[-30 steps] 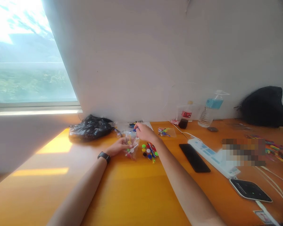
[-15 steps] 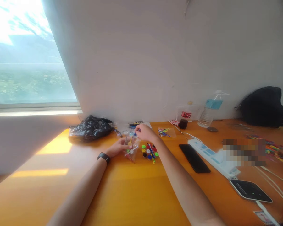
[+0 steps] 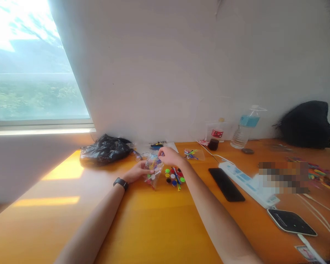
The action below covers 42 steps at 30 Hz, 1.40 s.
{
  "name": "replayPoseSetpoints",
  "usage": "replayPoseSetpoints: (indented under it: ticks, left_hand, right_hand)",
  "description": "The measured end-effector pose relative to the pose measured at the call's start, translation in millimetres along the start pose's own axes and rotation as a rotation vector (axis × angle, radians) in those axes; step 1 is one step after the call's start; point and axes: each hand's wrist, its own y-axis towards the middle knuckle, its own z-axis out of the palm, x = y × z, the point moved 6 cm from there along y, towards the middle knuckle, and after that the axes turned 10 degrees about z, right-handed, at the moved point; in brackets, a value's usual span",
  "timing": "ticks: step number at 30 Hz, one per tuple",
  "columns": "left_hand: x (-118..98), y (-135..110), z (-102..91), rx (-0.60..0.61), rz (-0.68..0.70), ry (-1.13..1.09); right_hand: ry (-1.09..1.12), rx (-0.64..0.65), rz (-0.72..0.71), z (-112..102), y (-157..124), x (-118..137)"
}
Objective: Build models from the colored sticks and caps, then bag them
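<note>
My left hand (image 3: pixel 139 171), with a black band on its wrist, grips a clear plastic bag (image 3: pixel 154 177) that has small coloured pieces inside. My right hand (image 3: pixel 169 156) is closed at the bag's upper right edge. Whether its fingers hold the plastic or a small blue piece cannot be made out. Just right of the bag, several round coloured caps (image 3: pixel 173 176) lie on the table with thin coloured sticks (image 3: pixel 177 175) across them. Beyond my right wrist, a second clear bag (image 3: pixel 200 154) lies flat with small coloured sticks on it or in it.
A black plastic bag (image 3: pixel 106 149) sits at the back left. To the right are a black phone (image 3: pixel 227 184), a white power strip (image 3: pixel 247 183) with cables, and a white-edged device (image 3: pixel 291 222). Bottles (image 3: pixel 239 136) and a black backpack (image 3: pixel 308 124) stand by the wall.
My right hand has shifted very slightly to the right at the bag's edge. My left hand keeps its hold on the bag, and the pieces on the table lie as before.
</note>
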Motion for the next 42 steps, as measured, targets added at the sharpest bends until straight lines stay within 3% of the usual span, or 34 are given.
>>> replayPoseSetpoints:
  ticks: [4,8,10,15,20,26,31,34,38,41,42]
  left_hand:
    - [-2,0,1.1,-0.004,0.003,-0.013]
    - [1,0,-0.8,0.006,0.002,-0.013]
    - [3,0,-2.7,0.003,0.000,-0.014]
    - [4,2,-6.1,-0.019,0.018,-0.026]
    - [-2,3,-4.7,-0.017,0.071,-0.028]
    - [-15,4,-1.5,-0.025,0.176,-0.005]
    - [-8,2,0.0,0.008,0.107,0.000]
    - [-5,2,-1.1,-0.007,0.081,-0.007]
    - [-5,4,-4.4,-0.062,0.085,-0.030]
    - [-8,6,-8.2,-0.142,0.120,-0.034]
    - [-9,6,-8.7,-0.161,0.128,-0.031]
  right_hand:
    - [0.043,-0.096,-0.025,-7,0,0]
    - [-0.045,0.128,-0.097,6,-7,10]
    - [-0.058,0.166,-0.090,8,-11,14]
    - [-0.007,0.008,0.006,-9,-14,12]
    - [0.002,0.130,-0.179,-4,-19,20]
    - [0.133,-0.127,-0.357,-20,-28,46]
    - [0.041,0.014,-0.309,-11,-31,47]
    - [0.109,-0.103,-0.317,-32,-39,54]
    - [0.489,-0.154,-0.524,-89,-82,74]
    - [0.592,0.008,-0.686,-119,-135,72]
    - [0.584,0.003,-0.688,-126,-152,64]
